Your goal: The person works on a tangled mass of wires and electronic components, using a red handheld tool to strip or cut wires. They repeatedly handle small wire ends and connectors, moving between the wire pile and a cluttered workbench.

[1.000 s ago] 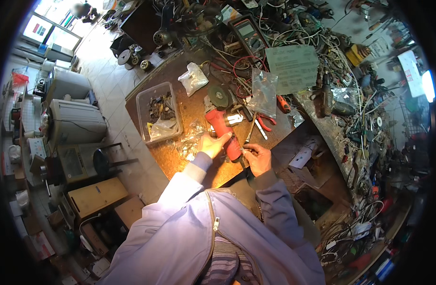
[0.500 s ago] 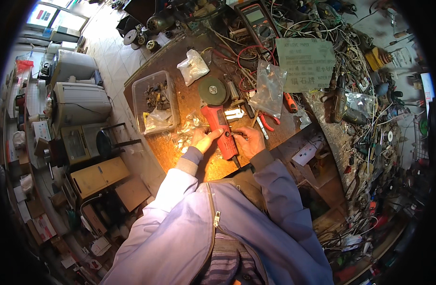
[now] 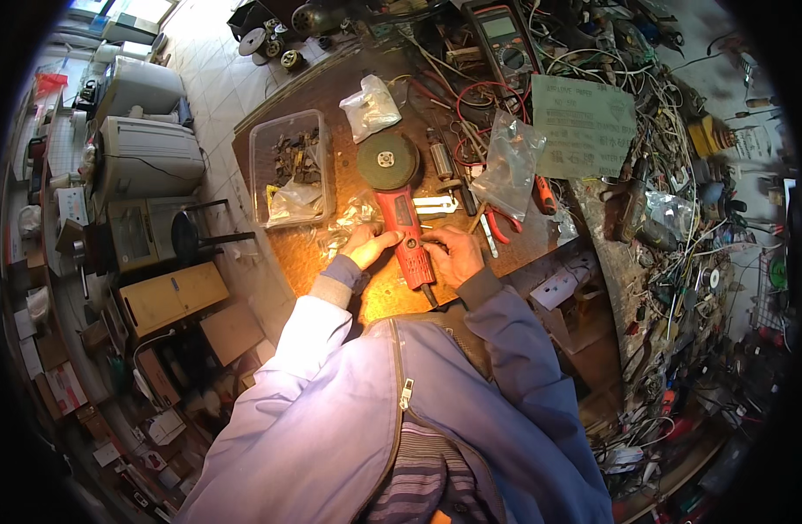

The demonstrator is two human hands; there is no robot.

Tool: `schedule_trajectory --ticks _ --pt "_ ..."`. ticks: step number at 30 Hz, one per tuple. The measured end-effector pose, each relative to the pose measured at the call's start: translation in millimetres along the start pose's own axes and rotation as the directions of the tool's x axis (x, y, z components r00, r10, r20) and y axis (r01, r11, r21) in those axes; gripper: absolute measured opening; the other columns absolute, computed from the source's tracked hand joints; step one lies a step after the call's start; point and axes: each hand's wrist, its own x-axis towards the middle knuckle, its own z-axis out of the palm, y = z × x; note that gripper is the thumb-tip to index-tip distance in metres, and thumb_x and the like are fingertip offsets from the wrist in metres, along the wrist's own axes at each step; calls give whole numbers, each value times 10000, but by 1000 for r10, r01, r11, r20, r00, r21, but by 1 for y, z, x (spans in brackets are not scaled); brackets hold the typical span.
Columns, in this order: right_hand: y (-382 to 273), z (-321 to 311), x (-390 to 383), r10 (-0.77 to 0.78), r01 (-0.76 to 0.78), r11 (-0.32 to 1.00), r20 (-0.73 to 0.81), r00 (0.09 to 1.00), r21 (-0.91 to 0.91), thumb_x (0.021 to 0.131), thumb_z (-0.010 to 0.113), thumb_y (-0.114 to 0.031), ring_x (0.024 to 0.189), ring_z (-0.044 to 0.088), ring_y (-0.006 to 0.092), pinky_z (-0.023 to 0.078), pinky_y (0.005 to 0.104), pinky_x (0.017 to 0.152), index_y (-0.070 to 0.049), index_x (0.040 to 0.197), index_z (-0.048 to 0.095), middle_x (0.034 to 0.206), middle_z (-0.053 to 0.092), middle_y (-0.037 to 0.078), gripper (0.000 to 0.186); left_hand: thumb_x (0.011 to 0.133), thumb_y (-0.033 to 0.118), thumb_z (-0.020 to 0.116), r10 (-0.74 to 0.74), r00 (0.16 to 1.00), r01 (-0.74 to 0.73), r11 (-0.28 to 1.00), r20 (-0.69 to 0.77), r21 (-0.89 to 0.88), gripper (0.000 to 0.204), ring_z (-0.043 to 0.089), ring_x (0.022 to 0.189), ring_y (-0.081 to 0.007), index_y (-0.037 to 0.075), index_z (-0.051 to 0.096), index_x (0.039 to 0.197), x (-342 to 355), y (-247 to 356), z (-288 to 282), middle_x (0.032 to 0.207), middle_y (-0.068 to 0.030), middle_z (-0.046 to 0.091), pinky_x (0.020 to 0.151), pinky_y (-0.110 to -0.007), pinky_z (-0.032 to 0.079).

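Note:
A red angle grinder (image 3: 411, 251) lies on the wooden bench in front of me, its round grinding disc (image 3: 389, 161) pointing away and its cord end toward me. My left hand (image 3: 369, 246) is closed on the left side of the grinder's body, thumb lying across it. My right hand (image 3: 456, 255) is at the body's right side, with thumb and fingertips pinched together against it. Whatever is between those fingertips is too small to make out. Just right of the grinder's head lies a pale metal spanner (image 3: 436, 205).
A clear plastic box (image 3: 257, 166) of small parts stands left, near a white plastic bag (image 3: 369, 108). To the right lie red-handled pliers (image 3: 499, 229), a clear bag (image 3: 510, 162), a red screwdriver (image 3: 545, 196), green abrasive paper (image 3: 583, 127) and a multimeter (image 3: 503, 44). Tangled wires crowd the right side.
The grinder has rolled slightly, so the disc's face and centre nut now show. Both hands remain at its body. The whole view has shifted a little.

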Motion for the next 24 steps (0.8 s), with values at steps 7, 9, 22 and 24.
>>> schedule_trajectory --ticks 7,9,22,24 --pt "-8 9 6 -77 81 996 69 995 -47 798 610 -43 806 620 352 491 394 713 -7 955 658 862 622 176 168 852 297 635 -40 999 40 992 9 -123 405 549 866 -120 -50 640 1059 2 -14 -1 964 -59 640 795 -261 438" --pt "-3 13 9 -112 117 991 84 990 -61 798 598 -36 803 614 359 488 402 710 -8 964 652 864 617 178 177 851 286 636 -12 1000 16 988 29 -155 408 559 905 -134 -50 632 1082 2 -12 -1 1003 -76 643 833 -269 440" --pt "-32 14 19 -98 154 945 200 975 -288 789 600 -38 776 582 395 469 429 685 6 939 644 836 595 203 162 806 326 666 -10 1000 11 985 6 -170 541 595 1041 -235 -101 604 1133 -13 8 -5 1081 -209 649 949 -325 424" --pt "-38 13 20 -105 156 951 195 975 -269 786 604 -41 786 583 402 471 432 692 8 936 638 845 599 208 162 806 327 668 -11 1000 10 993 -9 -121 546 599 1034 -233 -107 603 1131 -4 -7 -5 1077 -209 650 946 -327 427"
